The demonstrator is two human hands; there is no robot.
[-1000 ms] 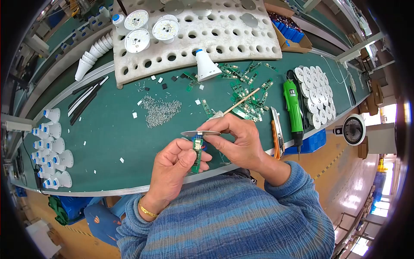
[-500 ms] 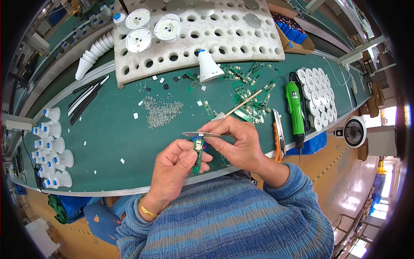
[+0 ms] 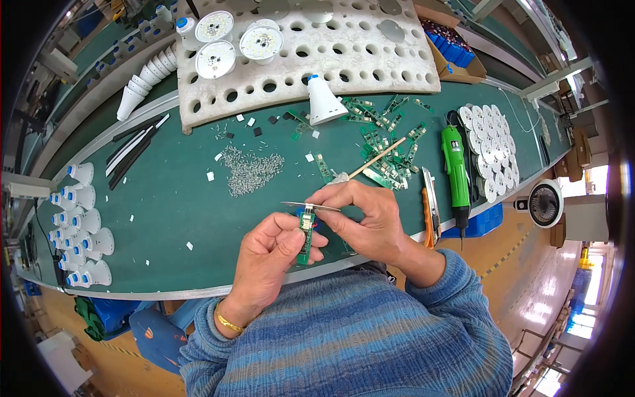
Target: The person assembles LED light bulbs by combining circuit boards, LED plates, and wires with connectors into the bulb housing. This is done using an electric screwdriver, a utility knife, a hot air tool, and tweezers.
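Note:
My left hand (image 3: pixel 271 255) is closed on a narrow green circuit board (image 3: pixel 306 237), held upright between thumb and fingers. A thin round metal disc (image 3: pixel 324 208), seen nearly edge-on, lies across the board's top end. My right hand (image 3: pixel 364 215) pinches the disc's right side between thumb and fingers. Bits of blue and red show behind the board, mostly hidden by the left fingers. Just beyond the right hand, a wooden stick (image 3: pixel 377 157) with a whitish wrapped end lies against a pile of green circuit boards (image 3: pixel 390 149).
A white cone housing (image 3: pixel 324 102) stands by a holed foam board (image 3: pixel 245 99) bearing lamp heads. Small metal pins (image 3: pixel 254 171) lie heaped on the green table. An orange cutter (image 3: pixel 430 208), a green electric screwdriver (image 3: pixel 454 169) and white discs (image 3: pixel 488 149) are rightward; housings (image 3: pixel 83 228) stand left.
The hands stay together with the board and disc, and the disc's tilt has shifted slightly. The whole view has moved a little.

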